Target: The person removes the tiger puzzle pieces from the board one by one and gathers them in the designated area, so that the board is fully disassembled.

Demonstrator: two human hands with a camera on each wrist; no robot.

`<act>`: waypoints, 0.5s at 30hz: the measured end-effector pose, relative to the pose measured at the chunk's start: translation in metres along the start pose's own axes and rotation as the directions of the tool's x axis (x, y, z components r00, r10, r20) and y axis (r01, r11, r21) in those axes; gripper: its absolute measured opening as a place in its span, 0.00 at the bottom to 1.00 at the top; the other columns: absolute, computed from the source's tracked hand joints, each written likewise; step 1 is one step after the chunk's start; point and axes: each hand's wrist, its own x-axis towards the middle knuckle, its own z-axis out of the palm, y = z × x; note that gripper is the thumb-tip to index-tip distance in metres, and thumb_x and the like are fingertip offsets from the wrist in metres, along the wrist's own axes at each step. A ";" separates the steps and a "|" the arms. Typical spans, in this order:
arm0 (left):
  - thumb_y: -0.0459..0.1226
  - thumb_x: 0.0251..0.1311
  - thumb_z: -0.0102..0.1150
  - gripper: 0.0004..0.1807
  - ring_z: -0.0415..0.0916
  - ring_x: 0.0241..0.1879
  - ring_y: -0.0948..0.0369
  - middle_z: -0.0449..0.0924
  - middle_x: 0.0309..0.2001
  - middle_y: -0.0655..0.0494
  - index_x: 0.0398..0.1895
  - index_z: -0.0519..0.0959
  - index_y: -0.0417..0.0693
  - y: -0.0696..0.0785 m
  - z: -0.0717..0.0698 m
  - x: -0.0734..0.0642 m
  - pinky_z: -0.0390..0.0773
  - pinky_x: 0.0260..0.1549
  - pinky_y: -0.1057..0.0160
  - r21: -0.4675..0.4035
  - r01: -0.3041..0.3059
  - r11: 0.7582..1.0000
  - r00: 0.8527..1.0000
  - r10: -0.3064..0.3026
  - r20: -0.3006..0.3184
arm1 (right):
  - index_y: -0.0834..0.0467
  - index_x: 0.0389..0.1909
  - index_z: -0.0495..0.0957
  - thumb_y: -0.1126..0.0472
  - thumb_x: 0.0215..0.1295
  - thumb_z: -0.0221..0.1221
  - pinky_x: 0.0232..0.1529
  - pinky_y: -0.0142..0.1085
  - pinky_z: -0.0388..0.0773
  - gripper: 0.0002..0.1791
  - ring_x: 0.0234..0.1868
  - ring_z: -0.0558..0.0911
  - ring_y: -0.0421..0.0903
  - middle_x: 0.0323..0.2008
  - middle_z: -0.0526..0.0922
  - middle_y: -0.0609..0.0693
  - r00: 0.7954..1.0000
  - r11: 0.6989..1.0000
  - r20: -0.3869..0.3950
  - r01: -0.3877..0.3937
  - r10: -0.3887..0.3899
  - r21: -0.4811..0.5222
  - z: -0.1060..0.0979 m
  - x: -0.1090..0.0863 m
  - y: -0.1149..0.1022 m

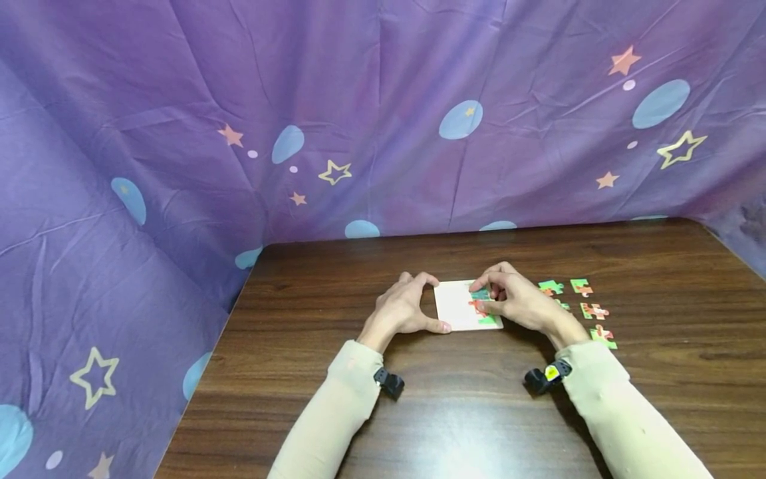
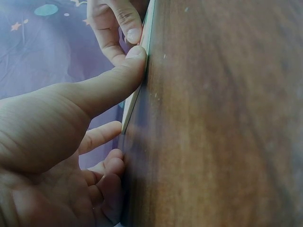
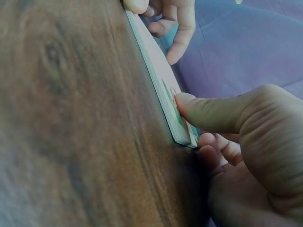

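A white puzzle board (image 1: 451, 306) lies on the table, with red, green and teal puzzle pieces (image 1: 489, 320) along its right side. My left hand (image 1: 402, 307) holds the board's left side, thumb at the near corner and index finger at the far one. Over the right side, my right hand (image 1: 526, 303) has its thumb and index finger on a puzzle piece (image 1: 477, 306), pinching it against the board. In the right wrist view the thumb of my right hand (image 3: 255, 123) sits on the printed area, and its other fingers partly hide behind the board's edge.
Several loose puzzle pieces (image 1: 594, 311) lie to the right of the board, some partly behind the right hand. The brown wooden table (image 1: 335, 286) meets a purple curtain (image 1: 383, 120) with stars at its back and left.
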 end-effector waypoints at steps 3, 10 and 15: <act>0.62 0.50 0.89 0.52 0.79 0.67 0.52 0.74 0.69 0.51 0.78 0.72 0.68 0.000 0.000 0.000 0.81 0.62 0.44 0.000 -0.001 1.000 1.000 0.001 -0.002 | 0.58 0.55 0.88 0.67 0.69 0.76 0.46 0.32 0.73 0.15 0.45 0.75 0.50 0.55 0.72 0.60 1.000 1.000 -0.001 0.001 -0.001 -0.018 0.000 0.000 0.001; 0.62 0.49 0.89 0.52 0.78 0.67 0.52 0.74 0.69 0.51 0.77 0.73 0.67 0.001 0.002 -0.002 0.80 0.62 0.44 -0.005 0.003 1.000 1.000 -0.003 0.007 | 0.58 0.54 0.88 0.66 0.69 0.76 0.46 0.32 0.74 0.15 0.45 0.75 0.49 0.54 0.73 0.60 1.000 1.000 0.005 0.008 -0.008 -0.021 0.002 -0.002 0.003; 0.62 0.48 0.89 0.52 0.79 0.67 0.52 0.74 0.69 0.51 0.77 0.73 0.67 0.001 0.001 0.000 0.81 0.62 0.44 -0.002 -0.001 1.000 1.000 0.001 -0.008 | 0.59 0.60 0.84 0.69 0.68 0.75 0.45 0.32 0.74 0.21 0.44 0.75 0.49 0.53 0.72 0.60 1.000 0.999 0.004 0.031 -0.031 -0.019 0.000 -0.001 0.002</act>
